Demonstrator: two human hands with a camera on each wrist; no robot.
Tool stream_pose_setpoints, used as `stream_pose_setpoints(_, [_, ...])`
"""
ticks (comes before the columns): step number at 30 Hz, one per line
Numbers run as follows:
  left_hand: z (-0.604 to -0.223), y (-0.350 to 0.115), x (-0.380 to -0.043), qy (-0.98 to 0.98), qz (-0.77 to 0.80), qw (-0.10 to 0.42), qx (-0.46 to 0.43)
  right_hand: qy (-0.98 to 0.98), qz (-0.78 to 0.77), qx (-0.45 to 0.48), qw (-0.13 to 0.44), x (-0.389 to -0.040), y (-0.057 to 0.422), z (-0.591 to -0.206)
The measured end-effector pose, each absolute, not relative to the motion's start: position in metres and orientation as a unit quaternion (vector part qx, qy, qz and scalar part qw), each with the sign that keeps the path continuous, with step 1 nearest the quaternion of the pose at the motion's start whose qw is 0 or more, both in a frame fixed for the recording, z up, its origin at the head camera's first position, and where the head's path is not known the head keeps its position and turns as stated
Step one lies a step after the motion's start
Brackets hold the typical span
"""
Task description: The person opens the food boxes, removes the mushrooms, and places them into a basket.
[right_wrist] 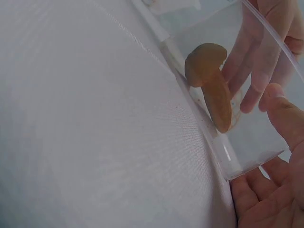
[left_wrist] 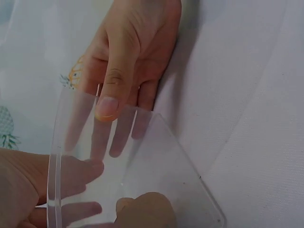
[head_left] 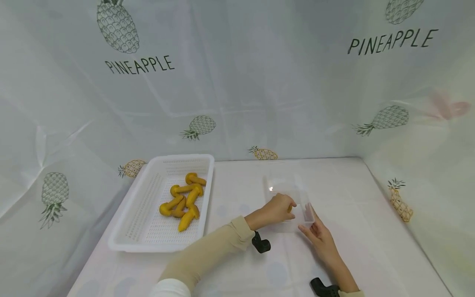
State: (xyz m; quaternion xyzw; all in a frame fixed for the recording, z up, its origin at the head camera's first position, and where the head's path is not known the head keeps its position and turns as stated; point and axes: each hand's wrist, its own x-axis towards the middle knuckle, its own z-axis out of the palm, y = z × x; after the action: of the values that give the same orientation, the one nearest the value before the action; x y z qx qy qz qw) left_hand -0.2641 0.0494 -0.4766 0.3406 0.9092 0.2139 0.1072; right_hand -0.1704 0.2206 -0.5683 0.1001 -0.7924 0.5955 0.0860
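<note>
A clear plastic box stands on the table before me. One yellow-brown mushroom, with a rounded cap and thick stem, lies in it; the left wrist view catches its cap too. My left hand reaches down into the box. Its fingers stay close beside the stem, and both wrist views show them loosely spread, not wrapped round it. At the box's right near corner is my right hand. It holds the wall with the thumb on one side and fingers on the other.
To the left is a white perforated basket with several yellow mushrooms toward its right side. A white cloth covers the table. Pineapple-printed sheeting hangs behind it and at both sides. A black wrist mount sits at my left wrist.
</note>
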Motion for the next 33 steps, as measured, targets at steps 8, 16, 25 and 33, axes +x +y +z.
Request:
stream_pose_setpoints(8, [-0.476,0.059,-0.263,0.923,0.179,0.107,0.323,-0.796,0.590,0.102,0.093,-0.169,0.221,-0.567])
stream_pose_setpoints(16, [-0.479,0.060,-0.264,0.922,0.199,0.116,0.311,-0.799,0.586,0.099,0.091,-0.169,0.221,-0.566])
stream_pose_setpoints(25, [-0.480,0.060,-0.268,0.907,0.185,0.115,0.359,-0.801,0.582,0.098,0.098,-0.171,0.220,-0.566])
stream_pose_setpoints(33, [-0.489,0.060,-0.274,0.895,0.179,0.104,0.396,-0.800,0.585,0.103,0.089,-0.171,0.219,-0.565])
